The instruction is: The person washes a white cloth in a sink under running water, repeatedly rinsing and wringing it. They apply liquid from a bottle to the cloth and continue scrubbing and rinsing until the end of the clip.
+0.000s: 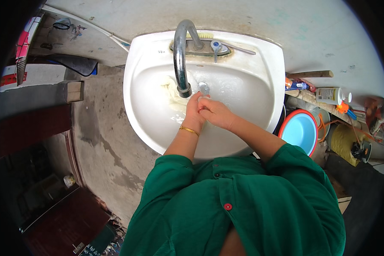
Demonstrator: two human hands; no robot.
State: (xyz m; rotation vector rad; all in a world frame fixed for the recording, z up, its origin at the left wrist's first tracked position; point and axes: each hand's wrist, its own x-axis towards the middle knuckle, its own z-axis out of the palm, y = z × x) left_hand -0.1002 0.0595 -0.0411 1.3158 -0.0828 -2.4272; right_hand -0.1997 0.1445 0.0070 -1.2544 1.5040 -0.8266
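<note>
Over a white ceramic washbasin (249, 128), my left hand (196, 107) and my right hand (215, 111) are pressed together, fingers overlapping. Something pale or foamy shows at the fingertips, too small to name. The left wrist wears a gold-coloured bangle (189, 130). Just beyond the hands hangs the outlet of a curved chrome faucet (180, 57). A wet, pale cream cloth (172, 92) lies in the basin to the left of the hands. By the drain (204, 87) the surface is wet. A lever handle (216, 48) stands on the faucet base.
A brush with pale bristles (202, 35) and a thin grey stick (240, 48) lie on the basin's back ledge. Right of the basin are a blue plastic tub with a red rim (315, 128), a white bottle (329, 95) and a wooden rod (310, 74). A wall rises behind.
</note>
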